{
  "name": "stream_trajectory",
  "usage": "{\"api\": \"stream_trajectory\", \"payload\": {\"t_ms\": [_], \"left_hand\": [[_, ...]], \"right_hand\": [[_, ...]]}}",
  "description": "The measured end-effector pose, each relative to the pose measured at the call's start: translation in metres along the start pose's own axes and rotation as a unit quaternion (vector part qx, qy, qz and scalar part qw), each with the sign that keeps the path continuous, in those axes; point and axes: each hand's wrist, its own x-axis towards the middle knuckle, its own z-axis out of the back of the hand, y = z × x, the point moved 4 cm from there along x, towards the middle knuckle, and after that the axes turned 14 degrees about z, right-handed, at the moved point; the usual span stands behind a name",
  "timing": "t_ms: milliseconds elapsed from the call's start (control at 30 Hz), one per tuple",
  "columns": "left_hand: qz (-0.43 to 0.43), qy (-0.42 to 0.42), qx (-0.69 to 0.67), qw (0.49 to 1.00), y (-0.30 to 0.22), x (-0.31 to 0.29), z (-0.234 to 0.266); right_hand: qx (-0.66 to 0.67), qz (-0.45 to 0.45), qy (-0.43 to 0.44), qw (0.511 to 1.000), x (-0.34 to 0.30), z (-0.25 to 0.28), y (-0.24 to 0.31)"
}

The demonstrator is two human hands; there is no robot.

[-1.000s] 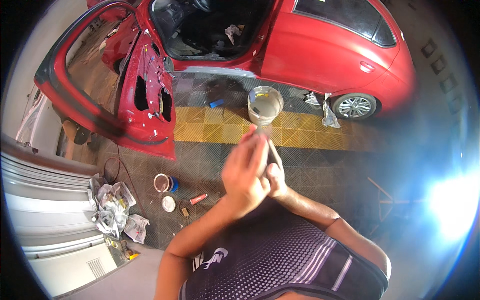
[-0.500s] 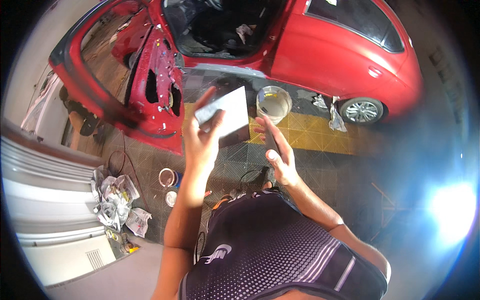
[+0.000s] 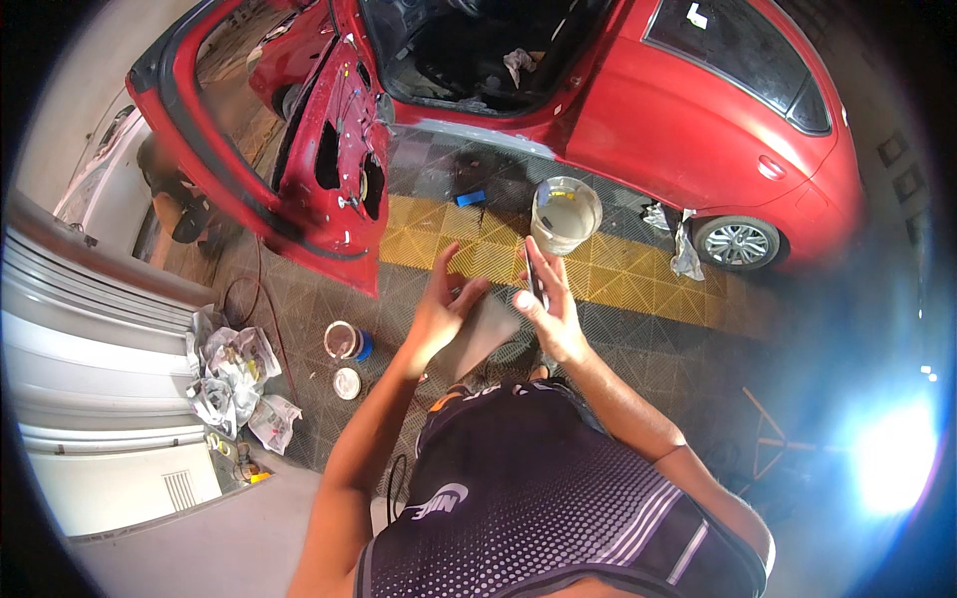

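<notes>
A thin rectangular sheet of paper (image 3: 486, 331), greyish-brown and smeared by motion, hangs below the thumb of my left hand (image 3: 439, 314), which pinches its upper edge. My right hand (image 3: 556, 319) is raised just to the right, apart from the sheet. Between its thumb and fingers sits a thin, dark, flat piece (image 3: 536, 281) seen nearly edge-on; its kind I cannot make out. Beyond my right fingertips stands a whitish bucket (image 3: 565, 224) with something yellow inside. A blue block (image 3: 471, 198) lies on the floor left of the bucket.
A red car (image 3: 648, 130) fills the far side, its stripped front door (image 3: 344, 219) swung out at left. Crumpled newspaper (image 3: 234, 374), an opened tub (image 3: 342, 341) and a white lid (image 3: 347, 384) lie at left. Paper (image 3: 685, 249) hangs by the rear wheel (image 3: 736, 243). A bright lamp glares at right.
My left hand has lowered toward me, and the sheet has swung down from above the hand to below it, uncovering the blue block. The right hand stays nearly in place.
</notes>
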Motion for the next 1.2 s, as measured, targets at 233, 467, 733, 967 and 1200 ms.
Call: {"api": "stream_trajectory", "payload": {"t_ms": [233, 467, 733, 967, 1200], "left_hand": [[0.039, 0.029, 0.122, 0.991, -0.017, -0.043, -0.02], [-0.038, -0.033, 0.423, 0.905, -0.033, -0.065, 0.009], [-0.07, -0.256, 0.273, 0.925, -0.031, -0.079, 0.13], [-0.083, -0.506, 0.04, 0.857, -0.042, -0.048, 0.154], [-0.068, -0.488, 0.056, 0.868, -0.06, -0.024, 0.106]], "right_hand": [[-0.005, -0.037, -0.013, 0.999, 0.017, -0.014, -0.02], [-0.336, 0.284, 0.133, 0.888, 0.023, -0.029, 0.02], [-0.304, 0.211, 0.096, 0.924, 0.043, 0.038, -0.015], [-0.228, 0.022, 0.035, 0.973, 0.008, 0.004, -0.021], [-0.168, -0.022, 0.108, 0.98, 0.001, -0.058, -0.004]]}}
